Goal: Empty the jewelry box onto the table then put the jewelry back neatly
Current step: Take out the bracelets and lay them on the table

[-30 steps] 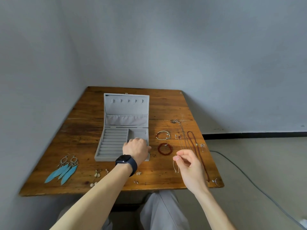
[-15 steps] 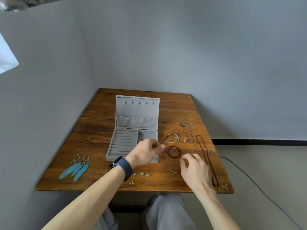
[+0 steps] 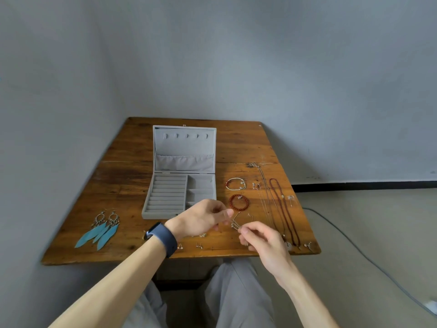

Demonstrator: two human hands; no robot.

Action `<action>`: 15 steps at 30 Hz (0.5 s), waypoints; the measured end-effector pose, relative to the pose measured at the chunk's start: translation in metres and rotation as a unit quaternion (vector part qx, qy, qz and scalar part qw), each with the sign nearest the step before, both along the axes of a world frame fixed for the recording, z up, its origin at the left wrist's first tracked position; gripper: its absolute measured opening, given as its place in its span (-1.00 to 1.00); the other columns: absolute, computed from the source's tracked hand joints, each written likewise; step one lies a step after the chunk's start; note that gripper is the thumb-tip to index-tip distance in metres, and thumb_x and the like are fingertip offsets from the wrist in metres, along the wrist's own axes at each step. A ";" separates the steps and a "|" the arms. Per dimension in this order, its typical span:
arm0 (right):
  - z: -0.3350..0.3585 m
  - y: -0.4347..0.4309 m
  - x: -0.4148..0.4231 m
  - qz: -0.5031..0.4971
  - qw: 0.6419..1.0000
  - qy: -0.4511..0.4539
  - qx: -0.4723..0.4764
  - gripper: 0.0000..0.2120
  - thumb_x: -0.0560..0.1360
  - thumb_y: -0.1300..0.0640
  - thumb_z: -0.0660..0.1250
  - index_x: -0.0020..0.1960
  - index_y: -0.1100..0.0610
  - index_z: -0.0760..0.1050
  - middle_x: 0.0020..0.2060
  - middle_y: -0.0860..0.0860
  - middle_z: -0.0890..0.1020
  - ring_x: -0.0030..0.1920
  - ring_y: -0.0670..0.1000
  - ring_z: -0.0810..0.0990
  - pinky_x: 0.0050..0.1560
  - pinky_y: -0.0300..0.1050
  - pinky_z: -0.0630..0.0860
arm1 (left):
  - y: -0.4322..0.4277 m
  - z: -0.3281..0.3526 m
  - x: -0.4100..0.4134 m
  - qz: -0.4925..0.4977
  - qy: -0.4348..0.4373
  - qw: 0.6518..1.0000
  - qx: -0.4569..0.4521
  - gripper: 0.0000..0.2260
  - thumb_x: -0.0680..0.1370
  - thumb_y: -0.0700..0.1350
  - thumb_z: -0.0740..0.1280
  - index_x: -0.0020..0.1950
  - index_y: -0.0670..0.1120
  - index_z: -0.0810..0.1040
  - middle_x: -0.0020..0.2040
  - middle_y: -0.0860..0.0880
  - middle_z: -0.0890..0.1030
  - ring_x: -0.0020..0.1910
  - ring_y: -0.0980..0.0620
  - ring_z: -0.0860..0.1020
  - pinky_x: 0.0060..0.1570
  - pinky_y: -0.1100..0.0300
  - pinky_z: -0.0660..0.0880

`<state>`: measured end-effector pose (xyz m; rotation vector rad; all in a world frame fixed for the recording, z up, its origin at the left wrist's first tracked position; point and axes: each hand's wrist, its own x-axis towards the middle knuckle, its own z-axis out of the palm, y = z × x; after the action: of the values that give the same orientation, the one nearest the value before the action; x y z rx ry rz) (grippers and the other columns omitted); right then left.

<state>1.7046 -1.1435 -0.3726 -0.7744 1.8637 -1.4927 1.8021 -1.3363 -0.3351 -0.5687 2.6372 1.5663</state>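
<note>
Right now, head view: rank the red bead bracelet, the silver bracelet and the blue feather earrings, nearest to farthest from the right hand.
From the right hand, pinching a thin chain:
1. red bead bracelet, just beyond it.
2. silver bracelet, behind that.
3. blue feather earrings, far left.

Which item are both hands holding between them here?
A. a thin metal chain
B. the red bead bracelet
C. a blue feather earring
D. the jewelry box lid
A: the left hand and right hand each pinch the thin metal chain, while the red bead bracelet and blue feather earrings lie untouched on the table.
</note>
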 end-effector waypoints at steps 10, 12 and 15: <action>-0.035 0.023 0.002 -0.032 0.956 0.217 0.197 -0.87 0.62 0.00 0.26 -0.08 -0.07 0.54 -0.29 -0.16 0.65 -0.28 -0.20 0.59 -0.32 -0.39 0.43 | 0.056 -0.054 0.009 0.078 -0.101 0.944 -0.305 -0.73 0.66 0.16 0.15 0.12 0.01 0.52 -0.01 0.01 0.60 -0.05 -0.01 0.57 -0.07 0.03 0.57; -0.037 0.020 -0.002 -0.022 0.936 0.270 0.223 -0.85 0.63 -0.03 0.25 -0.08 -0.06 0.53 -0.30 -0.14 0.65 -0.31 -0.19 0.57 -0.35 -0.38 0.40 | 0.061 -0.058 0.003 0.086 -0.095 0.919 -0.373 -0.70 0.67 0.12 0.14 0.22 -0.02 0.51 0.13 -0.03 0.58 0.12 -0.05 0.52 0.05 0.04 0.49; -0.041 0.013 -0.010 -0.011 0.896 0.381 0.229 -0.82 0.62 -0.05 0.27 -0.09 0.00 0.54 -0.35 -0.09 0.64 -0.37 -0.09 0.50 -0.32 -0.19 0.36 | 0.064 -0.064 -0.007 0.077 -0.122 0.896 -0.419 -0.67 0.68 0.07 0.15 0.35 -0.08 0.48 0.38 -0.07 0.42 0.35 -0.08 0.37 0.22 0.03 0.39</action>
<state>1.6941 -1.1301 -0.4135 -1.2000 2.6563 -0.7113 1.7953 -1.2721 -0.3995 -0.9265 2.9967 0.2333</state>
